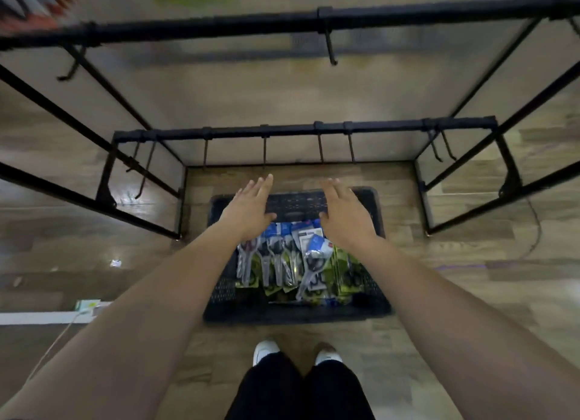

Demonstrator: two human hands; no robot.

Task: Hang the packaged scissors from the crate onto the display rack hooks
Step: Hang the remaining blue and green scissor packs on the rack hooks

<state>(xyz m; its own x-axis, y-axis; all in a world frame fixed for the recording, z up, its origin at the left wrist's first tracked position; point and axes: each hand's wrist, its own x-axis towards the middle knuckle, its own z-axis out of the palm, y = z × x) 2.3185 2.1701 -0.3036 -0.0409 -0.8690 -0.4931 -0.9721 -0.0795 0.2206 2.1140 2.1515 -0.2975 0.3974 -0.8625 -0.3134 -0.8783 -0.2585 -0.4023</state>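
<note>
A dark plastic crate (292,313) stands on the floor under a black display rack. Several packaged scissors (292,259) with blue and green cards lie inside it. My left hand (248,209) and my right hand (345,212) both hover flat above the crate's far half, fingers spread, holding nothing. The rack's lower bar (301,129) carries several bare hooks (264,151) just beyond my fingertips. An upper bar (282,22) with more bare hooks (331,47) runs across the top of the view.
Black rack legs and braces (78,127) slope down on both sides of the crate. My shoes (265,350) stand on the wood floor right behind the crate. A white cable (59,335) lies on the floor at left.
</note>
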